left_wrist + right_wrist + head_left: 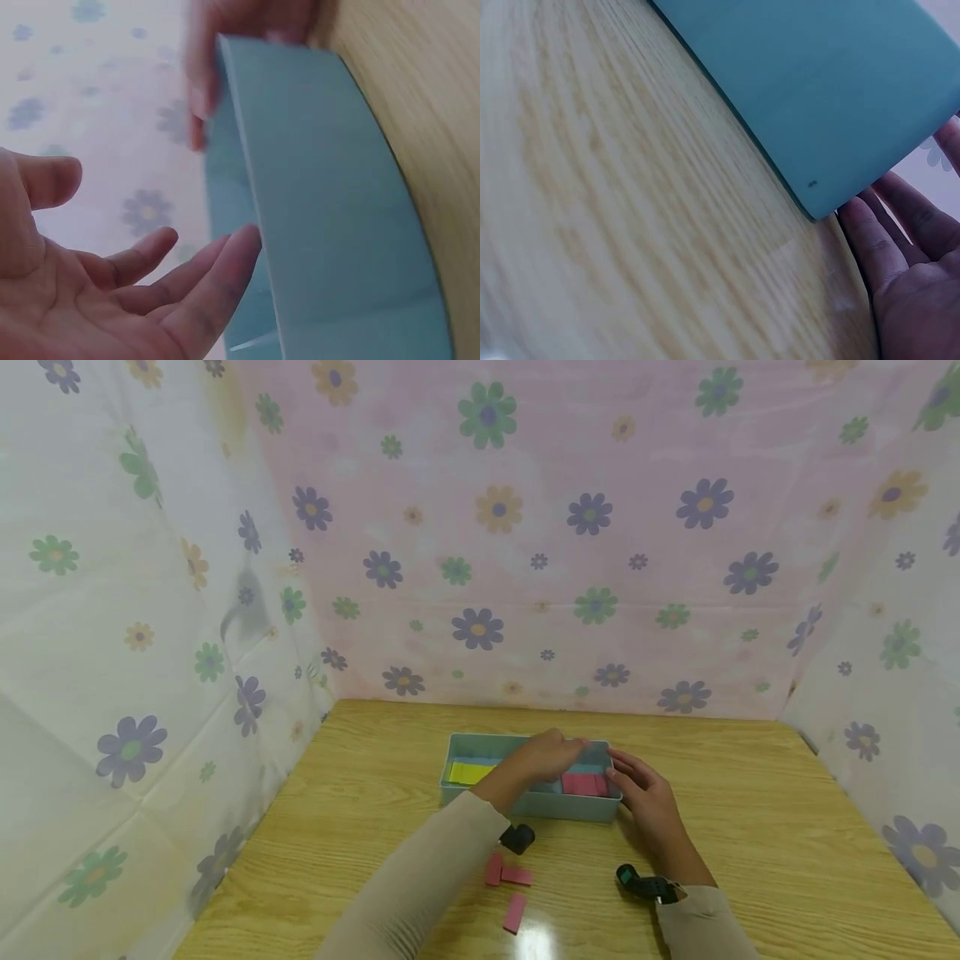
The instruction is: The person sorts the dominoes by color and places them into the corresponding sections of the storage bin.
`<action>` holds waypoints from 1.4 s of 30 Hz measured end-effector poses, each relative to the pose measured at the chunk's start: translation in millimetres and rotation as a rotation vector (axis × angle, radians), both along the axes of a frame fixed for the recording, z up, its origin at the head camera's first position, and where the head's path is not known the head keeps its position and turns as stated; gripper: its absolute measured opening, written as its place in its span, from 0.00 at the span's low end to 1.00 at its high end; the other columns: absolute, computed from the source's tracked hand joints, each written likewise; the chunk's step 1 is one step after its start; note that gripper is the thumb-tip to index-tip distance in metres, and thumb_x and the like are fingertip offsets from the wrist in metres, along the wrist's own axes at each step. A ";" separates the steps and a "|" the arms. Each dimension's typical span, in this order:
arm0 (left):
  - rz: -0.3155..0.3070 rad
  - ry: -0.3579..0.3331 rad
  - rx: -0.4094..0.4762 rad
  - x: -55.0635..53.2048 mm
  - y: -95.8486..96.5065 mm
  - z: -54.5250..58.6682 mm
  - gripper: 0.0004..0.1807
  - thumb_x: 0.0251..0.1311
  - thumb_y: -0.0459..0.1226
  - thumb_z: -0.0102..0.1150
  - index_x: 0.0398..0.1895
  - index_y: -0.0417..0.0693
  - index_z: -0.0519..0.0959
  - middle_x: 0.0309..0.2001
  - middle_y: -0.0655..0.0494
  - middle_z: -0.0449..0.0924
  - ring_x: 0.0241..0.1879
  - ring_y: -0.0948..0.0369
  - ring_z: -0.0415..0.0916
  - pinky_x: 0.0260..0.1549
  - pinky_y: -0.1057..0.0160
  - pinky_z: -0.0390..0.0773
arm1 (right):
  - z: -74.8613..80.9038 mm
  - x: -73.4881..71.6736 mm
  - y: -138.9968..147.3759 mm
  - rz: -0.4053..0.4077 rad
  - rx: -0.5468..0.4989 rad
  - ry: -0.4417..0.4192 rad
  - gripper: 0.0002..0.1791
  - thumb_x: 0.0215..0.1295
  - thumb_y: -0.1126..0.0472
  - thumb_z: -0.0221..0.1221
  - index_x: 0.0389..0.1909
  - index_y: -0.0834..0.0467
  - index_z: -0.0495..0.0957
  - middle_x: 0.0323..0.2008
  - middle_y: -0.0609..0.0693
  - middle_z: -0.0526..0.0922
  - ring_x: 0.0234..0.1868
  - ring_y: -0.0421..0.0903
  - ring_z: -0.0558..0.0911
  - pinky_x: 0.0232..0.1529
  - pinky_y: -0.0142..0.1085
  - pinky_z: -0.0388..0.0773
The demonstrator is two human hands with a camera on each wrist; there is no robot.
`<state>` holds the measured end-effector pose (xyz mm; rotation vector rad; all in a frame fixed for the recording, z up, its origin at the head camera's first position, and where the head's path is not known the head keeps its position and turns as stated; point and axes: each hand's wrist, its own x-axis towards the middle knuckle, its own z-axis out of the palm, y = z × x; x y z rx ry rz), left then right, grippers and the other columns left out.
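Observation:
A long blue-green bin [570, 807] stands on the table, with yellow flat pieces [469, 773] in its left part and pink flat pieces [585, 784] in its right part. My left hand [542, 757] reaches over the middle of the bin. In the left wrist view its fingers [206, 292] are spread and loosely bent at the rim, holding nothing visible. At the bin's right end is my right hand [654, 802], its fairly straight fingers [874, 236] resting against the end wall. Several loose pink pieces [514, 913] lie on the table in front of the bin.
The wood-grain table [375, 835] is bordered by a flowered cloth [540, 593] at the back and both sides. A dark wrist device [517, 838] on the left arm hangs close above the loose pieces. Another band [645, 884] circles the right wrist.

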<state>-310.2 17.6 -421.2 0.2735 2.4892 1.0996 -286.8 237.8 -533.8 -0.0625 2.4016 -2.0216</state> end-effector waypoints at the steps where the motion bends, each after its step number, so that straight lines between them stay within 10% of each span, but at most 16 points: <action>1: 0.000 0.011 0.020 4.9 -4.2 0.7 0.32 0.74 0.65 0.45 0.44 0.45 0.78 0.32 0.55 0.76 0.27 0.59 0.70 0.36 0.51 0.78 | -0.3 -0.2 0.0 0.001 0.002 0.006 0.32 0.76 0.42 0.57 0.77 0.45 0.67 0.76 0.56 0.68 0.64 0.33 0.75 0.60 0.33 0.80; 7: 0.038 0.106 0.126 36.6 -32.2 -2.3 0.32 0.70 0.66 0.52 0.62 0.54 0.76 0.57 0.53 0.82 0.49 0.57 0.82 0.45 0.51 0.83 | -0.7 -0.7 0.1 0.002 0.011 0.008 0.31 0.76 0.41 0.57 0.76 0.43 0.68 0.76 0.54 0.68 0.67 0.37 0.73 0.58 0.28 0.79; 19: 0.052 0.204 0.203 87.8 -90.9 -27.6 0.16 0.67 0.51 0.66 0.46 0.50 0.84 0.38 0.60 0.82 0.39 0.62 0.78 0.37 0.59 0.81 | -3.3 1.0 -0.8 -0.012 0.017 -0.020 0.30 0.76 0.41 0.57 0.76 0.40 0.69 0.76 0.52 0.69 0.73 0.46 0.71 0.60 0.29 0.79; 30: 0.007 0.108 0.139 90.3 -113.2 -61.0 0.15 0.55 0.44 0.78 0.35 0.43 0.87 0.27 0.57 0.85 0.27 0.61 0.82 0.25 0.61 0.81 | -0.2 -0.8 0.5 -0.029 0.035 -0.036 0.30 0.77 0.42 0.56 0.77 0.40 0.67 0.77 0.52 0.67 0.74 0.48 0.69 0.63 0.34 0.79; 42: -0.017 0.122 0.090 87.0 -108.0 -70.7 0.13 0.40 0.35 0.85 0.22 0.48 0.85 0.23 0.60 0.83 0.24 0.62 0.78 0.22 0.63 0.78 | -0.4 -1.3 -1.9 -0.027 0.016 -0.018 0.29 0.77 0.42 0.56 0.76 0.41 0.69 0.76 0.53 0.69 0.72 0.45 0.71 0.60 0.30 0.79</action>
